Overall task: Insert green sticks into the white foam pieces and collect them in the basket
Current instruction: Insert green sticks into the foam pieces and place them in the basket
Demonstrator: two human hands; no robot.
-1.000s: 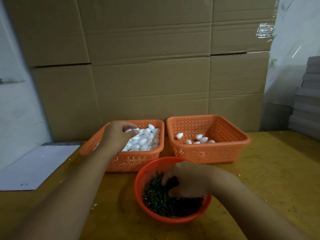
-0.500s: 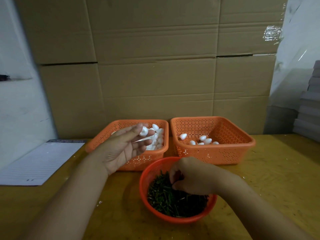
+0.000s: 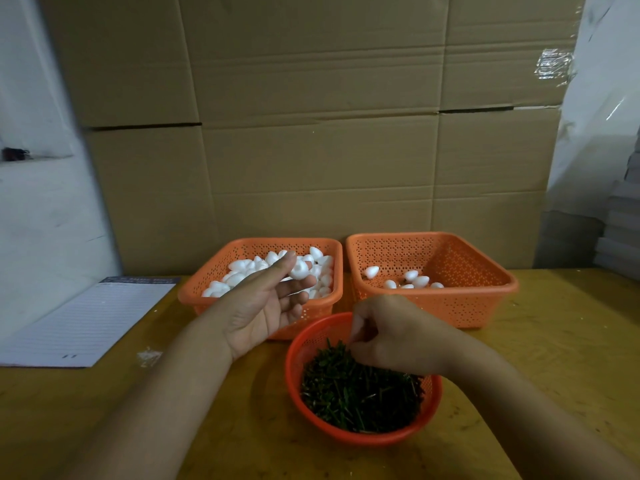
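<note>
My left hand (image 3: 263, 306) is raised in front of the left orange basket (image 3: 194, 296), palm turned inward, and pinches one white foam piece (image 3: 299, 270) between thumb and fingertips. That basket is heaped with loose foam pieces (image 3: 239, 268). My right hand (image 3: 391, 337) hovers curled over the far rim of the round red bowl (image 3: 381, 439), fingertips pinched on the top of the green sticks (image 3: 360, 396). The right orange basket (image 3: 460, 308) holds a few foam pieces (image 3: 414, 280).
All three containers stand on a yellow wooden table (image 3: 561, 344). A lined paper pad (image 3: 86, 317) lies at the left, with white crumbs (image 3: 149, 356) near it. A wall of cardboard boxes (image 3: 311, 133) closes the back; grey stacked sheets (image 3: 621, 237) stand at the right.
My left hand came out of the left basket and turned palm inward with a foam piece in its fingertips. My right hand rose slightly from deep in the sticks.
</note>
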